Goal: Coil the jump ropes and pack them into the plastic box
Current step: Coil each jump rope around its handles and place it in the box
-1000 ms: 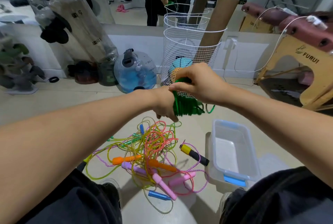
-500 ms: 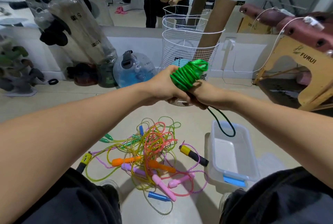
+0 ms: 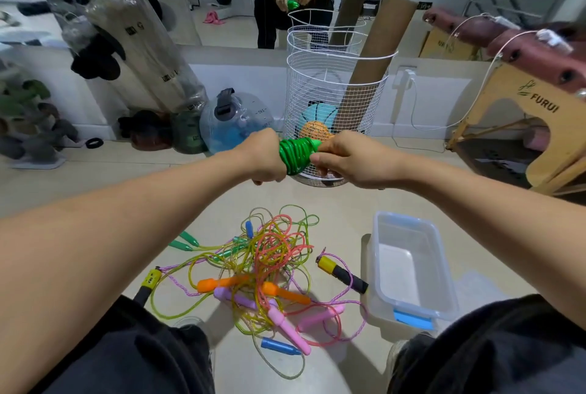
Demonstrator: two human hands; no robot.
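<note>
- My left grip [image 3: 264, 157] is clamped around one end of the coiled green jump rope [image 3: 296, 154], held up in front of me above the floor.
- My right grip [image 3: 344, 160] pinches the other end of that coil, fingers curled on it.
- The remaining jump ropes [image 3: 266, 266] lie tangled on the floor.
- The plastic box [image 3: 409, 266] sits open just right of the tangle.

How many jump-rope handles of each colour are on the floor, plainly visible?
Orange plastic handles: 2
Pink plastic handles: 2
Lilac plastic handle: 1
Blue plastic handles: 2
Green plastic handles: 2 (a third greenish one in the tangle is unsure)
Yellow-and-black handles: 2
Total: 11, not counting the coiled green jump rope held above.
</note>
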